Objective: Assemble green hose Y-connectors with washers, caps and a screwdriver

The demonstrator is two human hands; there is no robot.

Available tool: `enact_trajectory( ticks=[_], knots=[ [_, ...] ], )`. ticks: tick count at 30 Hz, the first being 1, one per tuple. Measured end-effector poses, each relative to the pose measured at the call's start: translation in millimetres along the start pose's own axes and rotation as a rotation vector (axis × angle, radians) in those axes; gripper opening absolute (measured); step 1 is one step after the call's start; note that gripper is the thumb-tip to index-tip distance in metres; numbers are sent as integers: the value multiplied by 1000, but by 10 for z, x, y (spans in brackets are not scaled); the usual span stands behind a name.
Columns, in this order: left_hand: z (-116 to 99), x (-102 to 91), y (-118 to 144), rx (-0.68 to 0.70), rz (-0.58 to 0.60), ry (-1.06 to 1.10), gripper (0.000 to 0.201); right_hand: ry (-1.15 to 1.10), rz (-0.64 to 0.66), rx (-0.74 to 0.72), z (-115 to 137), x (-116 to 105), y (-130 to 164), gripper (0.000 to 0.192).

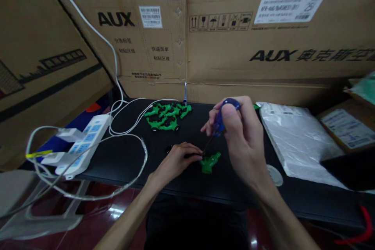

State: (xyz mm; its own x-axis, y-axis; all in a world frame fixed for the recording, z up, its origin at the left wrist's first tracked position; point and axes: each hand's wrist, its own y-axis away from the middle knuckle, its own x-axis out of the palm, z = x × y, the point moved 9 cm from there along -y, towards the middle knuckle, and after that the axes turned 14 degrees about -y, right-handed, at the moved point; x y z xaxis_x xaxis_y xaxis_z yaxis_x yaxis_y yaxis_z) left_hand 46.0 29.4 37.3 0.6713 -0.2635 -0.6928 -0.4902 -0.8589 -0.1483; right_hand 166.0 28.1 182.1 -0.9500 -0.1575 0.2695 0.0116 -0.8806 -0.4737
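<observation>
- Two things are hard to read: the tip of the screwdriver (pixel 219 125), thin and dark against the black table (pixel 123 156), and whatever small dark part lies under the left fingertips.
- The right forearm and wrist cover part of the table; a pale round disc (pixel 275 175) shows only half from behind the wrist.
- The left hand (pixel 177 160) lies low on the table, fingers curled together and pressing at the left end of the green fitting (pixel 210 162); whether they pinch something I cannot tell.
- The right hand (pixel 238 136) is closed around the screwdriver's blue handle, thumb on top, shaft slanting down to the fitting.
- The green fitting sits on the table near its front edge, between both hands.
- A heap of green fittings (pixel 166 116) lies farther back; a white power strip (pixel 83 144) hangs over the left edge.
</observation>
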Motion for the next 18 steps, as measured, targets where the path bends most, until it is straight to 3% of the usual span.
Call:
enact_trajectory(
  ticks=[5, 7, 9, 11, 13, 15, 17, 18],
  knots=[
    [21, 44, 21, -12, -3, 22, 16, -110, 52, -113, -1, 97, -41, 23],
    [21, 67, 37, -2, -18, 6, 15, -179, 57, -126, -35, 96, -46, 16],
    [16, 71, 58, 4, -28, -14, 18, -223, 76, -114, -73, 103, -49, 22],
    [10, 18, 97, -26, -49, -54, 28, -235, 83, -82, -104, 100, -55, 30],
    [-9, -144, 182, -118, -140, -154, 34, -227, 68, -48, -113, 77, -67, 23],
    [-165, -299, 313, -153, -223, -282, 26, -239, 49, -33, -88, 53, -91, 14],
    [-556, -213, 449, 43, -148, -385, 33, -266, 17, -26, -56, 27, -130, 7],
    [-762, -61, 546, 158, -46, -433, 33, -280, -2, -24, -45, 13, -153, 5]
  ],
)
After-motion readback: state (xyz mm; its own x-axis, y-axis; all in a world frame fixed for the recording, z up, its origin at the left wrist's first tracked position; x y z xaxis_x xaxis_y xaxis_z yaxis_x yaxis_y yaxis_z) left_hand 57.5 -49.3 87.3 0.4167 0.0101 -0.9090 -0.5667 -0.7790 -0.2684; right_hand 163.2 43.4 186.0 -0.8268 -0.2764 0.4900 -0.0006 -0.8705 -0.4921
